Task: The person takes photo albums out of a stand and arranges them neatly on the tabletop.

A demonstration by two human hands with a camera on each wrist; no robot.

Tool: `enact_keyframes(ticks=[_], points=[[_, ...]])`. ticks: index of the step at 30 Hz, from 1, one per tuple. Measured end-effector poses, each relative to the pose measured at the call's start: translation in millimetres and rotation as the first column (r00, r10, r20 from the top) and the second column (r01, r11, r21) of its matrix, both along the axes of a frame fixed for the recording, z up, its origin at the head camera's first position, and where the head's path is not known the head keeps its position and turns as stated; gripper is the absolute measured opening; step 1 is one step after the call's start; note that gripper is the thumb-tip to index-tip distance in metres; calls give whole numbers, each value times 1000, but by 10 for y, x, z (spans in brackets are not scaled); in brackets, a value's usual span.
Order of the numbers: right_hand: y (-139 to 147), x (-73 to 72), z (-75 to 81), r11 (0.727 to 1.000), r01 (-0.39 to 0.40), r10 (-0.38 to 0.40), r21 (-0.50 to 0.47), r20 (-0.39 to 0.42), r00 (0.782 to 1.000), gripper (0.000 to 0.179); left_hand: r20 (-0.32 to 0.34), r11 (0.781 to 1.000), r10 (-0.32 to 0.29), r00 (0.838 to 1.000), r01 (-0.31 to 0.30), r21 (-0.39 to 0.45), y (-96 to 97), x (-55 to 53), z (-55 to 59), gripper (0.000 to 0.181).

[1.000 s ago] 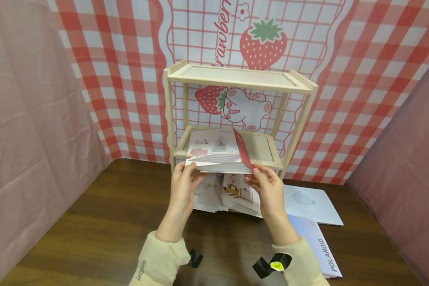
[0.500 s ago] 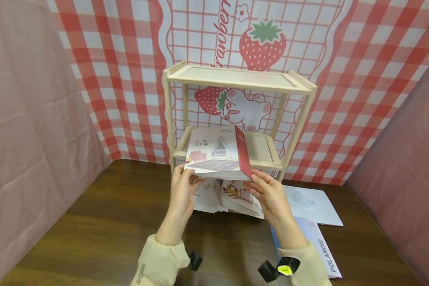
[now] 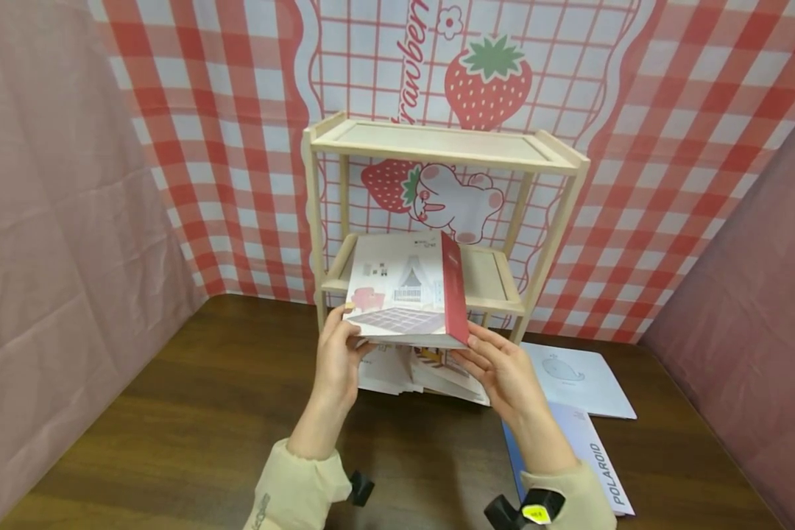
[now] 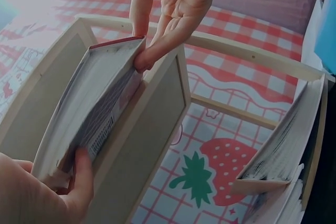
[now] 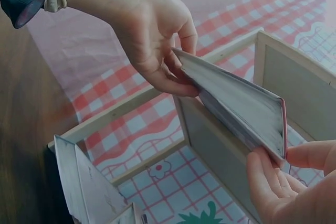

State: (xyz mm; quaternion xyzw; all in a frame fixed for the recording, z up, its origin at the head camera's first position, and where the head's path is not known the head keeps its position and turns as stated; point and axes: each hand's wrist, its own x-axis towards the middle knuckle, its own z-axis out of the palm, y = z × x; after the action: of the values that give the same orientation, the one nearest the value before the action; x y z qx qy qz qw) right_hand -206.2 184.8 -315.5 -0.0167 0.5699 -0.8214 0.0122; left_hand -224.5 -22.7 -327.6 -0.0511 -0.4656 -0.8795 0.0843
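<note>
A thick white book (image 3: 404, 287) with a red spine (image 3: 456, 287) lies over the middle shelf of a small wooden rack (image 3: 490, 280). Its cover shows a pink shape, a grey picture and a barcode. My left hand (image 3: 336, 361) pinches the near left corner, thumb on the cover. At the near right corner, by the spine, my right hand (image 3: 506, 372) grips the book between thumb and fingers. Both wrist views show the page block (image 4: 89, 93) between the two hands. Below, partly hidden by the held book, are more books (image 3: 384, 372) with pale covers.
On the dark wooden table (image 3: 205, 412), right of the rack, lie a pale book with a whale (image 3: 566, 375) and a blue-white one marked POLAROID (image 3: 592, 449). The rack's top shelf (image 3: 437, 140) stands above the held book. Checked cloth (image 3: 252, 147) hangs behind.
The book's near edge has come down and toward me, so more of its cover and red spine shows. My right hand has shifted slightly down and right with it.
</note>
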Motion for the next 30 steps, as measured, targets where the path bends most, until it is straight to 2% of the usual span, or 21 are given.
enact_keyframes(ticks=[5,12,26,30], points=[[15,18,-22,1000,6,-6,-1,8,1000,45,23,999,29,999,-29,-19,1,-5,-14,25],[39,40,-78,1000,2,-1,-22,6,1000,19,65,997,66,996,-63,-47,-14,-18,-47,19],[91,67,-181,1000,-5,6,22,-26,1000,22,66,991,68,995,-60,-120,-47,-44,-115,28],[93,74,-212,999,6,-5,44,-39,999,21,53,980,99,994,-88,-179,-40,-53,-130,29]])
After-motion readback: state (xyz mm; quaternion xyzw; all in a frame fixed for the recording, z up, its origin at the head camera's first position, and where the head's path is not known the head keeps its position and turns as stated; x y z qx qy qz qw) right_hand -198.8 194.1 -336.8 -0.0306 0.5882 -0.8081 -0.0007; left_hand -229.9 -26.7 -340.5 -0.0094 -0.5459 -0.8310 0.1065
